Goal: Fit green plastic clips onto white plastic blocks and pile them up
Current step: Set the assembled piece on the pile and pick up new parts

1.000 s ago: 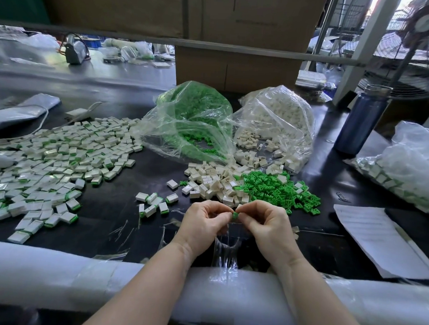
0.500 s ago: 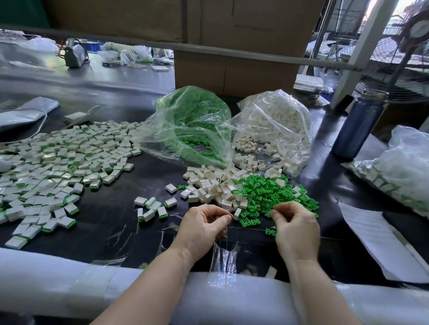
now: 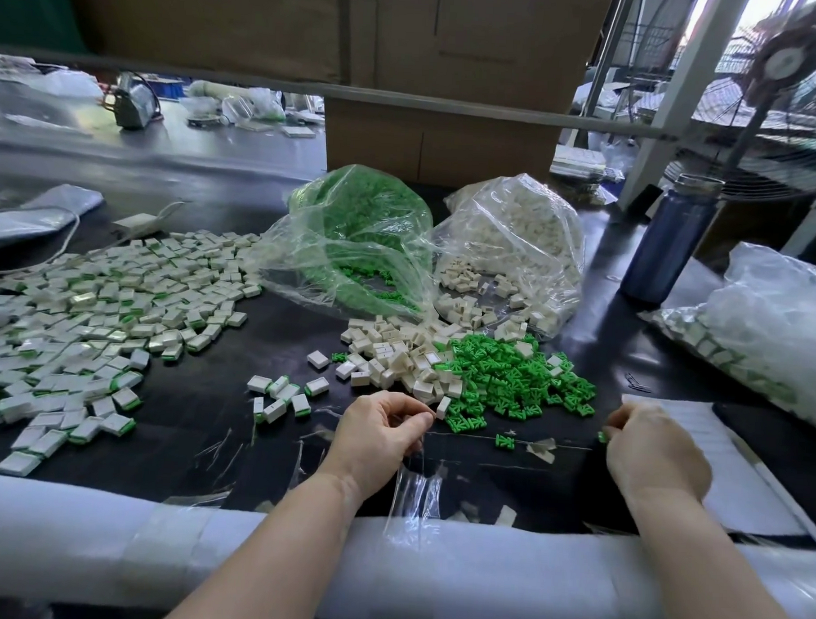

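I see my left hand (image 3: 382,430) pinching a white block (image 3: 443,407), long axis pointing away from me; my right hand (image 3: 654,453), well apart rightward, pinches a green clip (image 3: 602,436), beside the clip pile (image 3: 517,384).

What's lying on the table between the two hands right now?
In the head view, between the left hand and right hand lie one stray green clip and a scrap of clear tape on the dark table.
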Action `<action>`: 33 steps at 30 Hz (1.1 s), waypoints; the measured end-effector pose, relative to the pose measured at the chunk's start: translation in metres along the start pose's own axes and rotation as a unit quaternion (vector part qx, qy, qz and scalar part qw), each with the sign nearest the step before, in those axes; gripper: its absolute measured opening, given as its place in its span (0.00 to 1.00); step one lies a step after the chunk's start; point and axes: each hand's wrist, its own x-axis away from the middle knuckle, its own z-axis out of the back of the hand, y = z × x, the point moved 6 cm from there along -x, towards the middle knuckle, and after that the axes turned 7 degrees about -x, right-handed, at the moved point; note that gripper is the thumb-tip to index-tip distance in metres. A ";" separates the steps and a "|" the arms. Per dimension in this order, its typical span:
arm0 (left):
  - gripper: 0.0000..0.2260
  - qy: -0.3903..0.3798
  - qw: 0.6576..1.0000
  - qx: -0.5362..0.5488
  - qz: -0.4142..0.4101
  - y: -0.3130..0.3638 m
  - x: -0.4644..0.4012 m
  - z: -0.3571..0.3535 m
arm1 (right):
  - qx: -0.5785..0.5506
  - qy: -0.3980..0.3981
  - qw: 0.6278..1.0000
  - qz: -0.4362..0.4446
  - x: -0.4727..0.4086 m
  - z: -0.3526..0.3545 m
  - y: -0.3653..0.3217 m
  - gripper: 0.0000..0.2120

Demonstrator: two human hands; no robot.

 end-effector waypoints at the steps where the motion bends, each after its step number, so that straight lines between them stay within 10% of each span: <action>1: 0.05 -0.001 1.000 0.000 0.000 0.000 0.000 0.000 | 0.017 0.003 1.000 0.002 -0.001 0.000 0.001 0.05; 16: 0.04 0.000 1.000 -0.006 0.004 -0.001 -0.001 0.000 | 0.179 0.025 0.972 0.151 0.017 -0.020 -0.035 0.11; 33: 0.07 0.008 1.000 0.023 -0.004 0.002 -0.002 0.000 | -0.032 -0.035 0.985 0.164 0.041 -0.037 -0.078 0.07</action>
